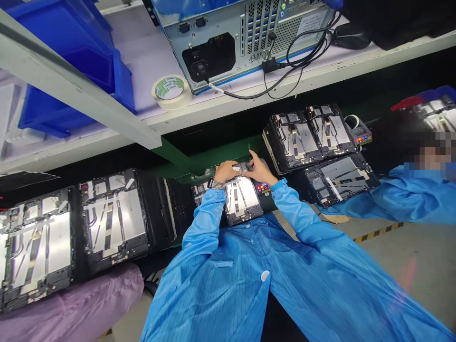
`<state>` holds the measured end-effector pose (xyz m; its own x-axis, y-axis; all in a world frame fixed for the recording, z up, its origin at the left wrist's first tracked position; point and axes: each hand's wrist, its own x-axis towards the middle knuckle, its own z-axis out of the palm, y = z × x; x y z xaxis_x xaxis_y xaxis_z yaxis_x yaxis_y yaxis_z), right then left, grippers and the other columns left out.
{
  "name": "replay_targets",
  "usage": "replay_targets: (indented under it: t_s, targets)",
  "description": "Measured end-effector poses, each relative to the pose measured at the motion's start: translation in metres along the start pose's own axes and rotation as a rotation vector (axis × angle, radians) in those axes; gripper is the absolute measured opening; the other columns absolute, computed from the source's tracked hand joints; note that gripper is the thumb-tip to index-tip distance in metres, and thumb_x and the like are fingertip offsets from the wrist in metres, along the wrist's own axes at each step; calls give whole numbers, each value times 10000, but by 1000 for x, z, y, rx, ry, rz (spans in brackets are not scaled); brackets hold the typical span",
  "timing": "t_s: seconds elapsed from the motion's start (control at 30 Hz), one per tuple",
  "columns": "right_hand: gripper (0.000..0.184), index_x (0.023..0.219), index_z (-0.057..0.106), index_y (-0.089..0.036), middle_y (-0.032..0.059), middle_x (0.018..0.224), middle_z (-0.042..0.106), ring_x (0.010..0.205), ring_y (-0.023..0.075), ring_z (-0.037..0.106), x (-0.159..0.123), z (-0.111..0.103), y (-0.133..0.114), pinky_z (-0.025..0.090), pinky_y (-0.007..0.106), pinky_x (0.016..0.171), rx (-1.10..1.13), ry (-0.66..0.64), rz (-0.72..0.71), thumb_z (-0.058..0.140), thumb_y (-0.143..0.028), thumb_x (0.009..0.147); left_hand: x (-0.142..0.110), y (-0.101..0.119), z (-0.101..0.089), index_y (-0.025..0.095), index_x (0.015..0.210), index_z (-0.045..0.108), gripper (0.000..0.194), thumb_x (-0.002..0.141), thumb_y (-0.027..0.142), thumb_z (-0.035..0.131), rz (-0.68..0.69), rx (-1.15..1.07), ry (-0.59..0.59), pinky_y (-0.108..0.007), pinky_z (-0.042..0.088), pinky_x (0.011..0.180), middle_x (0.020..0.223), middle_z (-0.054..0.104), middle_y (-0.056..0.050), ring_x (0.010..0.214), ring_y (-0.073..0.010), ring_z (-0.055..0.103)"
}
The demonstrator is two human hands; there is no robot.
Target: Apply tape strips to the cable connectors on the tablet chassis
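An opened tablet [242, 199] with silver shielding and black flex strips lies in front of me on the dark bench. My left hand [225, 171], with a watch at the wrist, rests curled on the tablet's far edge. My right hand [259, 170] presses on the same edge beside it, with one finger raised. Both hands close around a small grey part [241, 166] at the top of the tablet. Blue sleeves cover both my arms.
Several opened tablets [113, 219] lie at the left, stacks of more tablets [310, 134] at the right. A co-worker's blue sleeve [409, 199] reaches in from the right. Overhead on the shelf are a computer case [231, 38], a tape roll [170, 91] and blue bins [67, 57].
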<state>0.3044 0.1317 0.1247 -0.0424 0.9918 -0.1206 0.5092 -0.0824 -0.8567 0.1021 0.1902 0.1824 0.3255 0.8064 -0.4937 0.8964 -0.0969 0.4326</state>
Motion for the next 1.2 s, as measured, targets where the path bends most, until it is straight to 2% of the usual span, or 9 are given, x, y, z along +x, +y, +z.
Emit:
replay_targets:
  t_s: [0.2, 0.33, 0.47, 0.57, 0.63, 0.7, 0.8, 0.9, 1.2]
  targets:
    - [1048, 1713, 167, -175, 128, 1218, 568, 919, 222, 567, -21, 31, -6, 528, 402, 905, 92, 35, 114, 728, -325, 840, 3, 4, -1, 335, 1391, 715, 619, 805, 509, 814, -21, 23, -9, -416, 456, 1114, 1469, 686, -59, 1370, -343, 606]
    - [993, 1699, 155, -172, 133, 1209, 568, 1036, 267, 582, -31, 37, -10, 525, 461, 983, 81, 106, 146, 681, -312, 869, 0, 1, -3, 279, 1383, 722, 599, 821, 458, 822, 41, -23, 47, -491, 420, 1172, 1449, 677, -122, 1386, -385, 576]
    - [898, 1701, 136, -177, 175, 1296, 567, 1193, 334, 548, -53, 32, -31, 463, 527, 1088, -132, 241, -4, 602, -326, 948, -19, -33, -15, 237, 1427, 675, 484, 955, 346, 676, 213, -262, 301, -449, 405, 1223, 1490, 624, -116, 1412, -312, 557]
    - [823, 1693, 203, -231, 139, 1255, 625, 1166, 330, 563, -61, 36, -51, 444, 521, 1095, -147, 111, -204, 598, -297, 974, -43, -71, -15, 249, 1394, 676, 417, 985, 300, 612, 192, -439, 514, -403, 470, 1171, 1442, 649, -90, 1342, -256, 610]
    - [793, 1676, 268, -230, 118, 1181, 657, 1116, 321, 578, -55, 46, -58, 444, 509, 1075, -122, -9, -300, 609, -240, 960, -59, -90, -3, 248, 1371, 674, 402, 974, 287, 622, 107, -527, 578, -395, 518, 1112, 1429, 657, -92, 1316, -250, 629]
    - [741, 1652, 326, -197, 108, 1112, 667, 1070, 304, 582, -44, 59, -60, 448, 483, 1053, -103, -63, -364, 569, -169, 953, -71, -101, 17, 241, 1365, 664, 408, 959, 280, 640, 40, -614, 578, -389, 543, 1078, 1442, 652, -103, 1321, -249, 631]
    - [658, 1588, 423, -146, 85, 1013, 660, 981, 271, 584, -25, 73, -59, 457, 433, 1011, -81, -94, -424, 495, -92, 936, -81, -101, 52, 227, 1378, 632, 439, 944, 282, 660, -6, -771, 555, -390, 543, 1086, 1478, 635, -117, 1357, -249, 616]
    - [657, 1570, 444, -150, 67, 989, 653, 944, 252, 577, -10, 75, -60, 458, 402, 981, -83, -126, -438, 479, -74, 919, -80, -92, 75, 218, 1399, 595, 455, 961, 319, 662, -30, -913, 566, -399, 525, 1120, 1509, 617, -129, 1387, -250, 600]
    - [698, 1594, 426, -199, 71, 1007, 658, 950, 259, 552, 10, 72, -72, 458, 389, 927, -182, -231, -409, 464, -61, 911, -68, -81, 89, 212, 1422, 570, 438, 1007, 342, 624, -49, -935, 573, -369, 501, 1148, 1510, 617, -129, 1392, -233, 597]
